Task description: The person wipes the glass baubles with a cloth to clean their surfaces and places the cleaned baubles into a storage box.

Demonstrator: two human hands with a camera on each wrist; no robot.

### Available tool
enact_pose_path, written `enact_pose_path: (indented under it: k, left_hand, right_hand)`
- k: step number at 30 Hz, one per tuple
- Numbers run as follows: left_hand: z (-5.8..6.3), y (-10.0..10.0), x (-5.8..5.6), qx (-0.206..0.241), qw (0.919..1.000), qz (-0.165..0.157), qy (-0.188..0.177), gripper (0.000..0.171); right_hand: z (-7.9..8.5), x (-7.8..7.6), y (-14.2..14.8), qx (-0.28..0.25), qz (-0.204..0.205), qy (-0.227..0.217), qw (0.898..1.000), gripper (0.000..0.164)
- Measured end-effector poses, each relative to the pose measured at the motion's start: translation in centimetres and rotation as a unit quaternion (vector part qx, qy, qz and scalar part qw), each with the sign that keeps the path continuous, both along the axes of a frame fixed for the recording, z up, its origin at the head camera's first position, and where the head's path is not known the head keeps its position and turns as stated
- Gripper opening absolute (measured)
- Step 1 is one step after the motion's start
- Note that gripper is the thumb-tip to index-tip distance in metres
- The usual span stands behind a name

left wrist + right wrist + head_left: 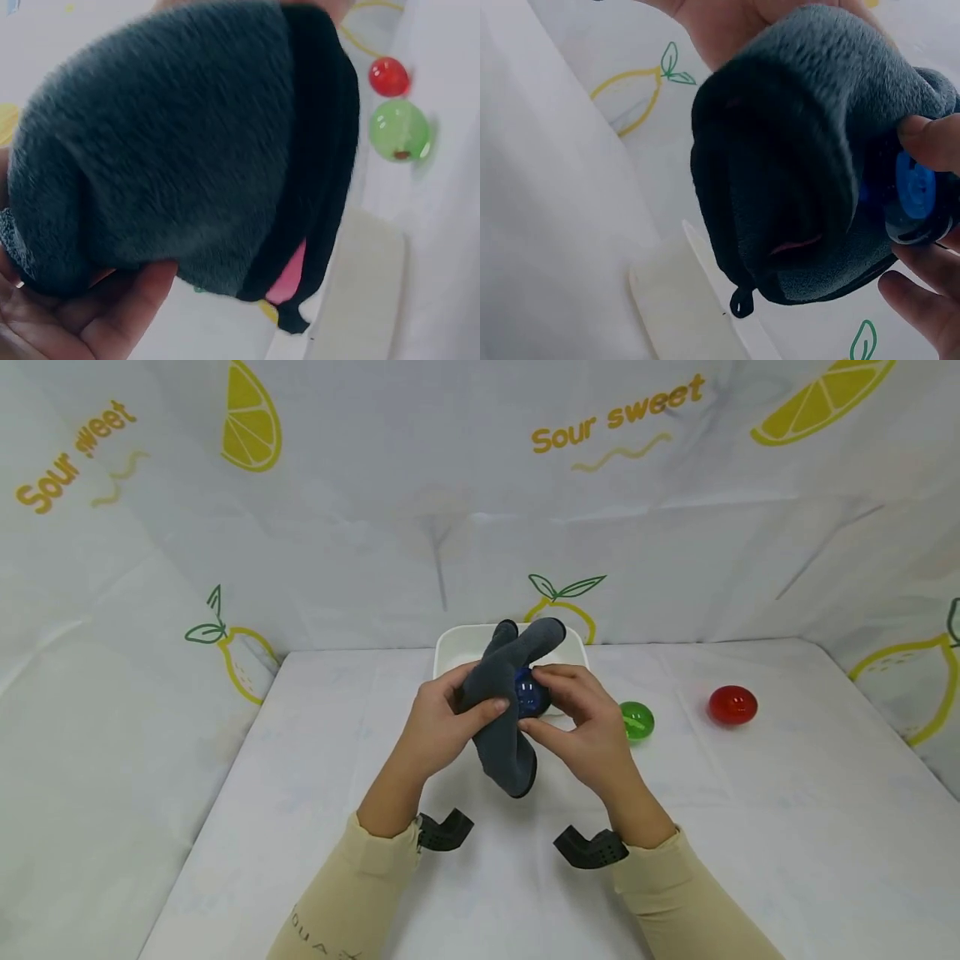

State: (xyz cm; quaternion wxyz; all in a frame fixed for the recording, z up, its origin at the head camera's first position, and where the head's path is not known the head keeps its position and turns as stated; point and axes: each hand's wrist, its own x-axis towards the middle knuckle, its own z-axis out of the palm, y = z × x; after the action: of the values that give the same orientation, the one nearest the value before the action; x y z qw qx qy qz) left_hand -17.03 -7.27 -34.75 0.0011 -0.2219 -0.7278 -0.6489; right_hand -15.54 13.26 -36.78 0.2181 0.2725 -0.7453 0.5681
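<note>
A dark grey fuzzy cloth (pixel 491 689) with a black edge is folded in my left hand (pixel 438 722), its thumb lying across the front. In the left wrist view the cloth (pixel 172 150) fills much of the picture, with fingers (pixel 142 300) beneath it. My right hand (pixel 588 727) pinches a glossy blue ball (pixel 531 695) between thumb and fingertips, up against the cloth. The right wrist view shows the ball (pixel 916 191) partly wrapped in the cloth's fold; a small black loop (pixel 742 301) hangs from the edge.
Behind the hands stands a white container (pixel 452 647), partly hidden by them. A green ball (pixel 637 721) lies just right of my right hand, and a red ball (pixel 732 705) farther right. A white lemon-printed sheet (pixel 360 527) hangs behind the white-covered table (pixel 750 827).
</note>
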Motion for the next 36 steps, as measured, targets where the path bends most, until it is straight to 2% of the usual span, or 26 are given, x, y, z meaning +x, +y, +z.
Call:
enact_pose_path:
  k: [3,7,11,16,20,22,25,29,31,33,36]
  left_hand:
    - [-0.1,0.2,0.1,-0.013,0.9999,0.003,0.002,0.049]
    - [-0.2,0.4,0.2,-0.030,0.9995,0.007,0.002,0.050]
    - [-0.2,0.4,0.1,-0.033,0.9993,0.015,0.003,0.050]
    - [-0.2,0.2,-0.2,-0.001,0.9997,0.025,0.002,0.048]
    - [-0.3,-0.1,-0.4,0.051,0.9981,0.026,-0.022,0.042]
    - [-0.4,-0.3,-0.4,0.079,0.9960,0.017,-0.037,0.039]
    - [-0.4,-0.5,-0.4,0.119,0.9914,-0.016,-0.052,0.042]
    - [-0.4,-0.6,-0.3,0.127,0.9891,-0.052,-0.053,0.060]
    - [-0.4,-0.5,-0.2,0.115,0.9904,-0.062,-0.045,0.063]
    - [-0.4,-0.3,-0.1,0.099,0.9922,-0.067,-0.034,0.059]
    - [-0.3,-0.2,0.1,0.085,0.9945,-0.059,-0.021,0.048]
  right_hand:
    - [-0.2,-0.1,-0.1,0.045,-0.043,0.028,0.998,0.055]
    - [-0.5,-0.2,-0.4,0.106,-0.098,0.078,0.986,0.050]
    - [-0.5,-0.1,-0.7,0.118,-0.111,0.082,0.983,0.049]
    - [-0.2,0.1,-0.6,0.081,-0.070,0.038,0.994,0.061]
    - [0.2,0.0,-0.2,0.034,-0.008,-0.001,0.999,0.069]
    - [0.3,0.0,0.0,-0.009,0.025,-0.021,0.999,0.070]
    - [0.3,-0.2,0.3,-0.087,0.074,-0.048,0.992,0.066]
    - [0.2,-0.2,0.3,-0.179,0.128,-0.085,0.972,0.057]
    - [0.0,-0.3,0.3,-0.204,0.138,-0.103,0.964,0.051]
    - [-0.1,-0.3,0.2,-0.210,0.133,-0.115,0.962,0.046]
    - [-0.3,-0.4,0.4,-0.171,0.099,-0.101,0.975,0.045]
